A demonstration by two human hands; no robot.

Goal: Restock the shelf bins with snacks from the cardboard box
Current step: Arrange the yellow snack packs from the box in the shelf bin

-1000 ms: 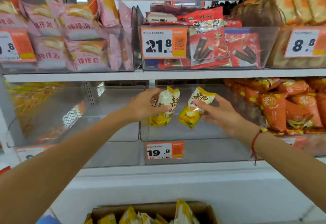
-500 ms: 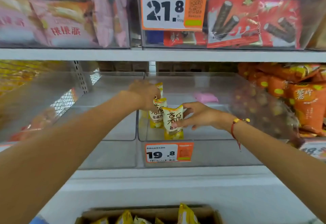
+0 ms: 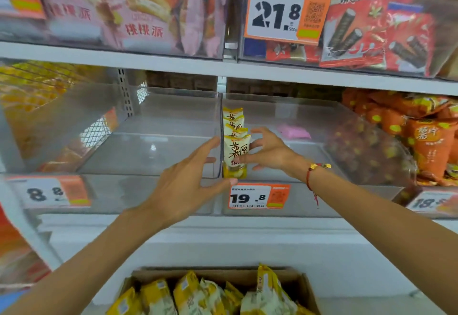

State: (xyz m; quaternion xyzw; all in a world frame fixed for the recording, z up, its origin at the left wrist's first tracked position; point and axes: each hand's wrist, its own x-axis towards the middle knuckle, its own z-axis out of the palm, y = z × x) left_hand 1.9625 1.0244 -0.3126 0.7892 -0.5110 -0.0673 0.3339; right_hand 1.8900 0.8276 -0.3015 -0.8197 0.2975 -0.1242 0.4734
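Note:
A row of several yellow-and-white snack packets (image 3: 235,149) stands upright against the left wall of the clear middle bin (image 3: 347,198) on the lower shelf. My right hand (image 3: 269,153) is inside that bin with its fingers spread, and the fingertips touch the front packet. My left hand (image 3: 188,178) hovers flat in front of the bin's left corner with straight fingers and holds nothing. At the bottom edge, the cardboard box (image 3: 305,287) holds several more of the same packets (image 3: 188,292).
The clear bin (image 3: 153,156) to the left holds nothing. A pink packet (image 3: 293,131) lies at the back of the middle bin. Orange chip bags (image 3: 426,138) fill the right bin. An orange 19.8 price tag (image 3: 257,197) hangs on the middle bin. The upper shelf (image 3: 173,60) carries full bins.
Both hands have let go of the packets they carried. These now stand in the row in the middle bin. My left hand has drawn back out of the bin.

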